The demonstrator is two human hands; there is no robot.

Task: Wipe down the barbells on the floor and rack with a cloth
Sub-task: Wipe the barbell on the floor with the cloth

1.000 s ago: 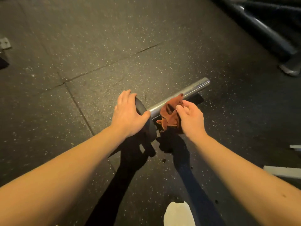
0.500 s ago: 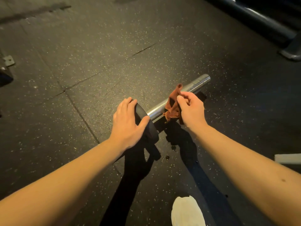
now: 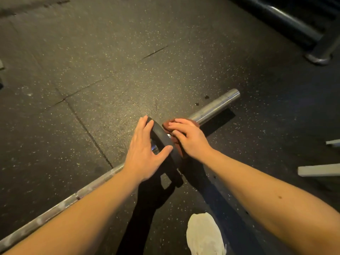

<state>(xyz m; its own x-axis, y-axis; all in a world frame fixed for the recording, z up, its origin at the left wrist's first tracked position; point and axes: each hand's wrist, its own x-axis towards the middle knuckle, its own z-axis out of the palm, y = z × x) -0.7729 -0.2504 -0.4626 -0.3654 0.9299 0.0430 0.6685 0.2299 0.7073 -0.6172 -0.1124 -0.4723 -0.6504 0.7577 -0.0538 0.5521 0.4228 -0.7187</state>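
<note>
The floor (image 3: 103, 57) in the upper left and middle of the frame is open for a hand. The barbell (image 3: 60, 204) crosses from the lower left to right of centre. Its plate (image 3: 163, 138) stands upright between the left hand (image 3: 145, 153) and the right hand (image 3: 191, 138), which holds a cloth (image 3: 168, 124). Beyond it the sleeve (image 3: 215, 108) is bare to its end. A metal frame (image 3: 287, 23) blocks the upper right corner, white bars (image 3: 318, 170) lie at the right edge, and a shoe (image 3: 204, 234) is at the bottom.

The barbell (image 3: 215, 107) lies on the floor (image 3: 92, 61), running from near left to far right, with a plate (image 3: 161, 133) on it. The left hand (image 3: 145, 150) rests on the plate's left side. Just right of the plate, the right hand (image 3: 191, 138) holds a cloth (image 3: 166, 124) on the bar. A rack (image 3: 287, 21) stands far right.
</note>
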